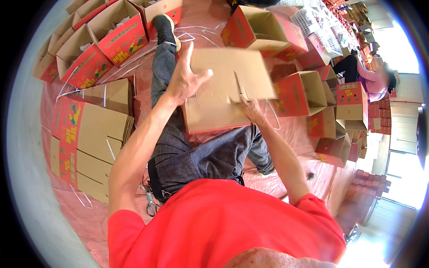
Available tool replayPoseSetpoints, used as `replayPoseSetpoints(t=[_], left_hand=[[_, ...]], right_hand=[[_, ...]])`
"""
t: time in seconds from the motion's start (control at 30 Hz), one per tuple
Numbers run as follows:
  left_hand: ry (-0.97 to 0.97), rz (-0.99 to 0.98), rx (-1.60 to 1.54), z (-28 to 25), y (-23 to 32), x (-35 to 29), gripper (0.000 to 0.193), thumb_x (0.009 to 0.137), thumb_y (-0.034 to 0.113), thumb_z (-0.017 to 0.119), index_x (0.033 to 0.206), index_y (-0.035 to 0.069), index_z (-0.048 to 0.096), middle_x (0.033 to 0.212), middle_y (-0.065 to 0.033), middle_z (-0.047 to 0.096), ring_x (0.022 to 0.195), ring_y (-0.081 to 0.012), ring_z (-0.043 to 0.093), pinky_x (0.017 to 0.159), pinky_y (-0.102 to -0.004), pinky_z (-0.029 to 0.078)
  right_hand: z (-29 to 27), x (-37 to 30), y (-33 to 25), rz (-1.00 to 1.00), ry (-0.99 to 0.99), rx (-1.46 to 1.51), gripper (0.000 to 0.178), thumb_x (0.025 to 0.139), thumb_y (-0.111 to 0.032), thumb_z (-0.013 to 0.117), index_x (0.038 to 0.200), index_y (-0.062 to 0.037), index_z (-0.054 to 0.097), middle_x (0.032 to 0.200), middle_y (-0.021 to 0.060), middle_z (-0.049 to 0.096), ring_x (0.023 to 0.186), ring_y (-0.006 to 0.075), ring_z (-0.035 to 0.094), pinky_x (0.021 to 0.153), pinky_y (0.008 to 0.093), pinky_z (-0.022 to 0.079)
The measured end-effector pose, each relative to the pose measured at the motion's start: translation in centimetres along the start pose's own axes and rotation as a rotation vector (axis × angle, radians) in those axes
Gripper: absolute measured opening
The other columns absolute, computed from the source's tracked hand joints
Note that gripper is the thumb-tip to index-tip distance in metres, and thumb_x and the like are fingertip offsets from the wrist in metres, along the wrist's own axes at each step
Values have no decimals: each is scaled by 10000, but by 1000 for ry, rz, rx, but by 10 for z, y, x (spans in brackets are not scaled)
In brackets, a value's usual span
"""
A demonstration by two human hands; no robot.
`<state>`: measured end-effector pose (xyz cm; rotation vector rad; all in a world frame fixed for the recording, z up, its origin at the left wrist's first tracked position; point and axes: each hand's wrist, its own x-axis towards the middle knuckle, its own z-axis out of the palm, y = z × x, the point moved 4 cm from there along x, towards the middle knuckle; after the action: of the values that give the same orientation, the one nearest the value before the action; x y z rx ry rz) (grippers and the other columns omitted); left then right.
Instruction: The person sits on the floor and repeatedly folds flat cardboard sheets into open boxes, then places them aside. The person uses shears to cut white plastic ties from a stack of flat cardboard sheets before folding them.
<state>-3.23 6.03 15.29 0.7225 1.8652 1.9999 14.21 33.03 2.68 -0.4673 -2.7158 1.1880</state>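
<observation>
One open left hand (191, 79) lies along the left edge of a cardboard carton (214, 82), thumb and fingers spread wide, bracing it rather than clasping it, as far as I can judge. The right hand (252, 110) is bent at the near right part of the carton's brown flaps, close to a slit (239, 82); its fingertips are hidden, so I can't tell whether they pinch the board. The carton sits over the jeans (196, 154), between the person's two arms. With only that flat palm for a brace, a hard push from the right could skew it or tip it off the legs. Forcing the board near the slit might tear it, and a raw edge could nick a bare finger. Beside the left hip, scissors (151, 207) lie on the red floor sheet (85, 232), where a shifting leg could catch them. Loose white strapping (196, 32) near the outstretched shoe (165, 30) could snag a foot. Further right, open cartons (295, 96) crowd close enough that a knock might topple one.
</observation>
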Motion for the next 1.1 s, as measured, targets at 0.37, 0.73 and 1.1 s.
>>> replayPoseSetpoints(t=[0.37, 0.73, 1.1], left_hand=[[109, 218, 1382, -10, 23, 32, 864, 727, 508, 939, 1352, 43, 566, 1333, -195, 658, 1208, -354, 630, 980, -513, 455], [-329, 311, 1457, 32, 9, 62, 674, 758, 221, 941, 1289, 22, 578, 1192, -160, 733, 1177, -314, 715, 1024, -437, 573], [-406, 356, 1268, 20, 14, 42, 706, 749, 180, 903, 1322, 13, 525, 881, -194, 750, 899, -388, 768, 764, -488, 627]], right_hand=[[8, 8, -1, 187, -135, 118, 599, 1066, -422, 641, 1397, 71, 565, 1212, 295, 723, 1094, 373, 735, 935, 471, 569], [12, -11, 11, 134, 20, -37, 746, 1083, -363, 626, 1604, 91, 346, 1528, 398, 498, 1440, 505, 497, 1198, 496, 386], [-85, 111, -169, -366, 66, -287, 491, 1005, -349, 727, 1403, -73, 651, 1312, 236, 708, 1176, 420, 680, 1030, 495, 519]])
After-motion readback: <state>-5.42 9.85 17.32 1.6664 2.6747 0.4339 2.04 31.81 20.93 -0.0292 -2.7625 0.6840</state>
